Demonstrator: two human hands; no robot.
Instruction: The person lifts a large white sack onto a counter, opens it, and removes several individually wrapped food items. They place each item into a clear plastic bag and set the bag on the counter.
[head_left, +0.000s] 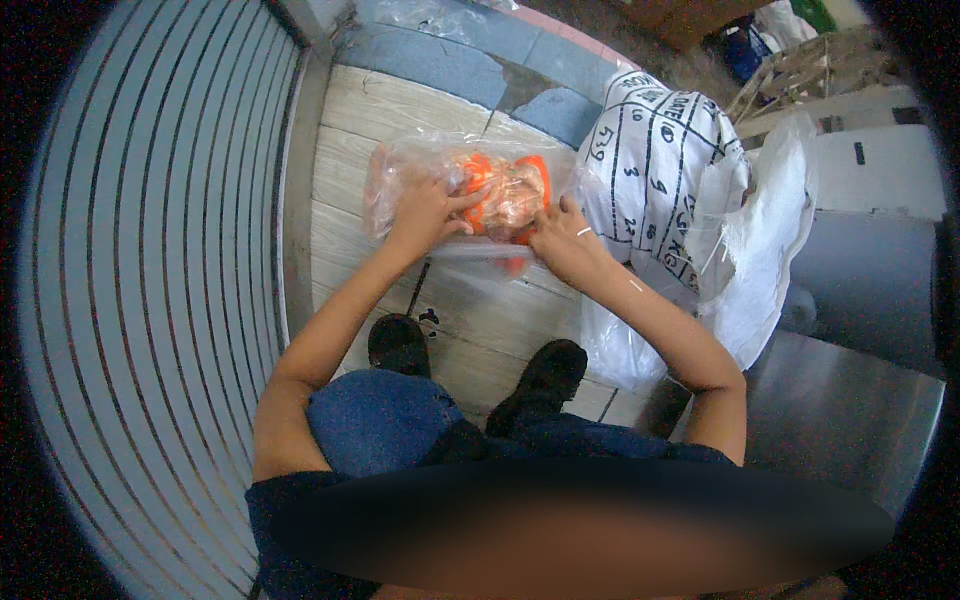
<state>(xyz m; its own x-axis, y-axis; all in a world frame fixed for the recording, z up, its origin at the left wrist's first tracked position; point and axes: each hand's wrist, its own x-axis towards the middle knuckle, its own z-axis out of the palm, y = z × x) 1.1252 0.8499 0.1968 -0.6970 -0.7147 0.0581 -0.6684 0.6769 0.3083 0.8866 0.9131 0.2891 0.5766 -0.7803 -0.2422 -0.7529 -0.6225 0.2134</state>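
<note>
A clear plastic packet with orange print (504, 196) lies in front of me, with pale pinkish contents showing through. It rests in or on a larger clear plastic bag (555, 154) spread over the floor. My left hand (426, 210) lies across the packet's left end, index finger and thumb apart on it; whether it grips is unclear. Curled fingers of my right hand (564, 238) pinch the packet's right edge, their tips partly hidden. More pinkish contents show through the plastic bag left of my left hand.
A full white woven sack (652, 161) bearing black writing stands at right, its torn mouth towards me. A slatted grey shutter (157, 247) rises along the left. My dark shoes (541, 382) stand on wood-look floor tiles (465, 315). A metal surface (840, 420) lies at lower right.
</note>
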